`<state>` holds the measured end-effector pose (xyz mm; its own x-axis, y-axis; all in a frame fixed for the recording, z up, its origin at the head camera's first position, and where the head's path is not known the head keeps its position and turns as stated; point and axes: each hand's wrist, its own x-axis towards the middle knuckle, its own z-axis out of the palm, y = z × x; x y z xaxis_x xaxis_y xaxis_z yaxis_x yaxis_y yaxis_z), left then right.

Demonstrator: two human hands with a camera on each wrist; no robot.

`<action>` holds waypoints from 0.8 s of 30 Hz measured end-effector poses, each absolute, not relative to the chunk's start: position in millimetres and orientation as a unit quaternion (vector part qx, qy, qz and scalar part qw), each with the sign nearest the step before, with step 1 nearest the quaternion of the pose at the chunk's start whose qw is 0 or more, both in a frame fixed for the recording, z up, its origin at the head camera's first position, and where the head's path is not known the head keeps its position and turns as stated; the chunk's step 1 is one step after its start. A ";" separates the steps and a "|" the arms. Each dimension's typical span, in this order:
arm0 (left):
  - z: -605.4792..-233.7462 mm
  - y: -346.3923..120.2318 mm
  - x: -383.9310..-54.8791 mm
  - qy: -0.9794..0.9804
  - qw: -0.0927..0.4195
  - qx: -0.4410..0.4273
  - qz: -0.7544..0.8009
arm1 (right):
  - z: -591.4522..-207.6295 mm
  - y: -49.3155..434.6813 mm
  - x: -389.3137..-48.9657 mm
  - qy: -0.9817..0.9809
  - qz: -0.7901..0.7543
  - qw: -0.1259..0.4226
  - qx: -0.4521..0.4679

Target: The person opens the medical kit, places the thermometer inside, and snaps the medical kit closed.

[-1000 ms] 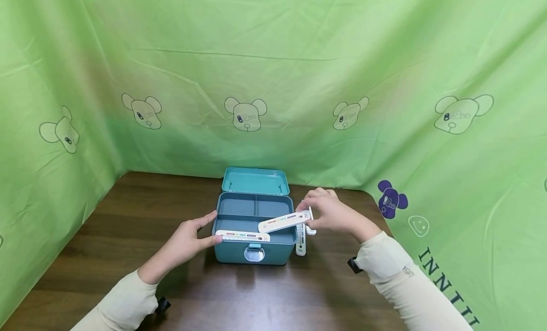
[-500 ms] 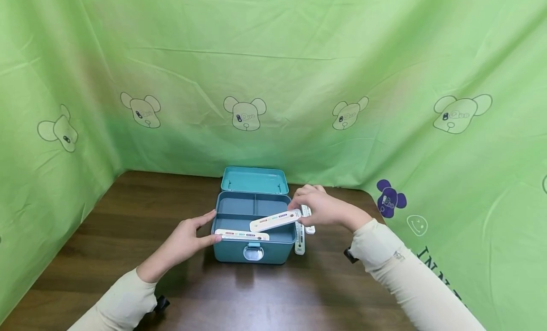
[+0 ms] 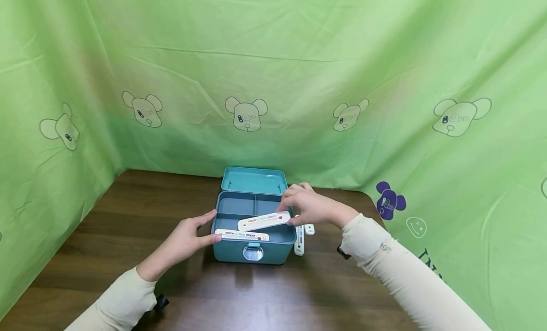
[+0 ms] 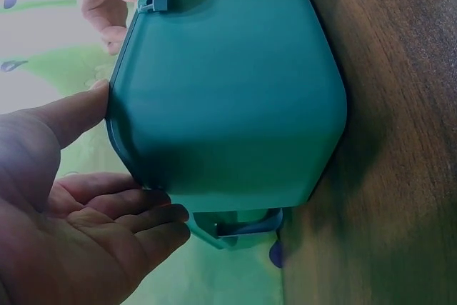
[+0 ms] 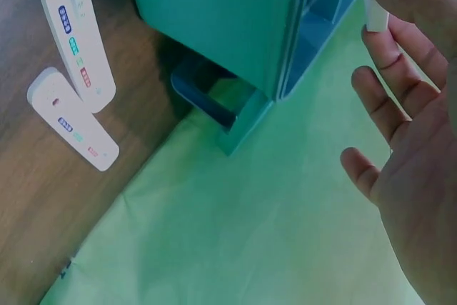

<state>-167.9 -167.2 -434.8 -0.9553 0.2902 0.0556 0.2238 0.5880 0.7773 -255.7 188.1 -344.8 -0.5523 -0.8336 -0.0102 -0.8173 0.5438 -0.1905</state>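
Note:
My right hand pinches one end of a flat white strip with coloured labels, between thumb and fingers. The strip is over the front compartment of a teal lidded box, slightly tilted. A similar labelled strip lies along the box's front wall. My left hand rests at the box's left side, thumb at the front corner and the other fingers towards the back. In the left wrist view, the fingers of the left hand are extended beside the rim.
The box's lid is swung back behind it. Two more white strips, a longer one and a shorter one, lie on the wooden table to the box's right. A green printed cloth hangs behind and at the sides.
My right hand has moved left with its strip, carrying it from the box's right edge farther over the front compartment. The left hand and the box have stayed in place.

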 end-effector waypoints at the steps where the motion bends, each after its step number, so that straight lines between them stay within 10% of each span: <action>1: -434.6 -167.1 -168.0 0.890 0.040 0.144 0.430 | -346.7 186.8 -256.3 0.877 -0.082 0.049 -0.472; 24: -431.7 -165.7 -167.1 0.891 0.052 0.131 0.431 | -373.0 158.3 -252.6 0.868 -0.078 0.043 -0.488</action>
